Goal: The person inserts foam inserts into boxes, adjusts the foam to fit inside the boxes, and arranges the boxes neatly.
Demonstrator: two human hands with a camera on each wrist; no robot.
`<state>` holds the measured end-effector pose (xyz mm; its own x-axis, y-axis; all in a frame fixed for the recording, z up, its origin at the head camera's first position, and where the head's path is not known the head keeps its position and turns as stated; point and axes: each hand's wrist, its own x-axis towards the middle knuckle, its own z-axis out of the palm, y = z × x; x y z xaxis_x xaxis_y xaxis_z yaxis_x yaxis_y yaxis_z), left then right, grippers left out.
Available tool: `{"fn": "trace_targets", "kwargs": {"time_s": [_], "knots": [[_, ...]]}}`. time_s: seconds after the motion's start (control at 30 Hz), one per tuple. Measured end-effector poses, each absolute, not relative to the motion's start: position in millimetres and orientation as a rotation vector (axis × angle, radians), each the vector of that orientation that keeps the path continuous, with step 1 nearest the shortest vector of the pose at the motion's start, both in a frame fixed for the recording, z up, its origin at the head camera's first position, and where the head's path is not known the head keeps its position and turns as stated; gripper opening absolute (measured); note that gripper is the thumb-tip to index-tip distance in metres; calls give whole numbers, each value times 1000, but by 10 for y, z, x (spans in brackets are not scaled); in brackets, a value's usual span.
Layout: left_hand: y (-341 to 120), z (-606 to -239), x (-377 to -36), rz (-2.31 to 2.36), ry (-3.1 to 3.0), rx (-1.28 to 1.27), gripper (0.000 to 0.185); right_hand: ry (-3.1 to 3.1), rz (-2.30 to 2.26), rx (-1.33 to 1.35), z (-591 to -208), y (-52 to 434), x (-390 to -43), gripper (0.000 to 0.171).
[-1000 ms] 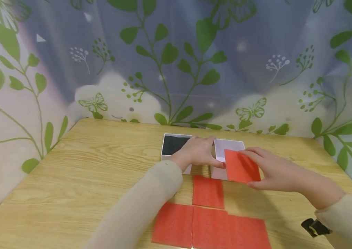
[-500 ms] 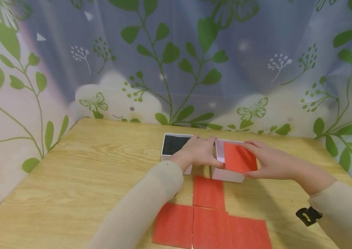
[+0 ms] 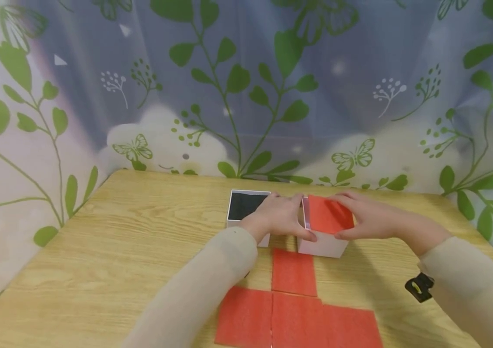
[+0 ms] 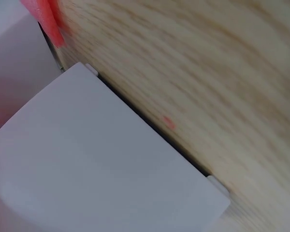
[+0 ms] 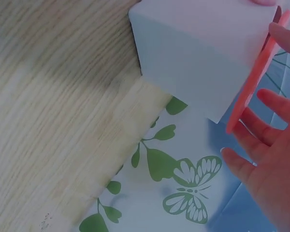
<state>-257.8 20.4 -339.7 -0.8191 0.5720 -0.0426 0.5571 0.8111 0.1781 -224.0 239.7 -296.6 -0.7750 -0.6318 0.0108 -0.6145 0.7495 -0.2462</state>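
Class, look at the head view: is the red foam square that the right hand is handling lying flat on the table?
No: the red foam square sits on top of the white box, with the right hand at its edge.
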Motion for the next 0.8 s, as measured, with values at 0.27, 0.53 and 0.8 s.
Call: {"fn": "trace_targets", "kwargs": {"time_s": [0.27,0.53,0.8], "knots": [[202,-3419,-2594,232,2914,910,109,2819,-365,-992,-2928,2344,-2347,79],[142,-3443,-2588,207,2944,890,105,2758,-367,-968,-2909,2310,-2396,79],[195,-3422,-2598,193,2922,906,109,2763,-383,-960,-2913,2347,-2399,80]]}}
